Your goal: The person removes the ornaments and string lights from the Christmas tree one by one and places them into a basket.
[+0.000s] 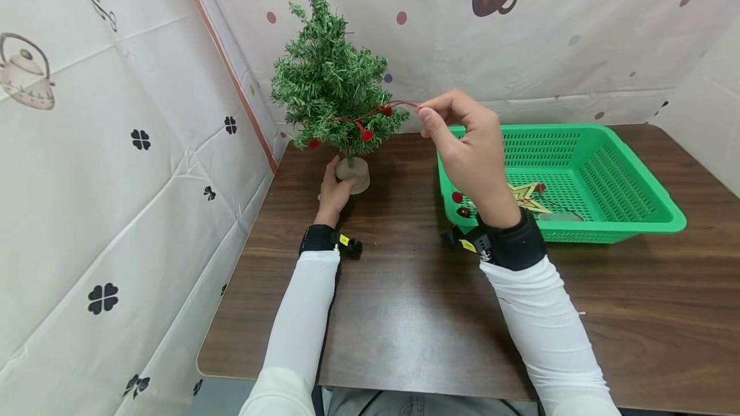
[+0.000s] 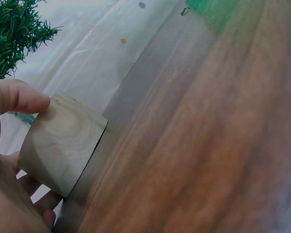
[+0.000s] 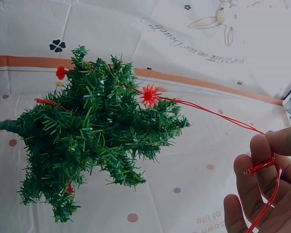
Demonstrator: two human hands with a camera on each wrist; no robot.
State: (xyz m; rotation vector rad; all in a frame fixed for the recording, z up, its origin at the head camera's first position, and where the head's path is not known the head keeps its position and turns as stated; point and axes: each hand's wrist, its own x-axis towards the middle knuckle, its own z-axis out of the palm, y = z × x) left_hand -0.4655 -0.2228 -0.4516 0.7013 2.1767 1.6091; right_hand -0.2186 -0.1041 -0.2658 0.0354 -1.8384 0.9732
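A small artificial Christmas tree [image 1: 329,72] stands at the back left of the table on a round wooden base [image 1: 358,175]. My left hand [image 1: 333,198] grips that base from its left side, thumb and fingers around it in the left wrist view. To the tree's right, my right hand [image 1: 471,149] pinches a thin red cord between thumb and index finger. The cord runs taut from the branches, past a red flower ornament [image 3: 149,96], to the fingertips. Its loose end loops over the other fingers. More red ornaments [image 1: 367,135] sit among the lower branches.
A green plastic basket [image 1: 613,233] stands on the right of the table, partly behind my right forearm. Inside lie a gold star [image 1: 525,196] and small red pieces. Printed white sheets [image 1: 520,50] hang close behind the tree and along the left.
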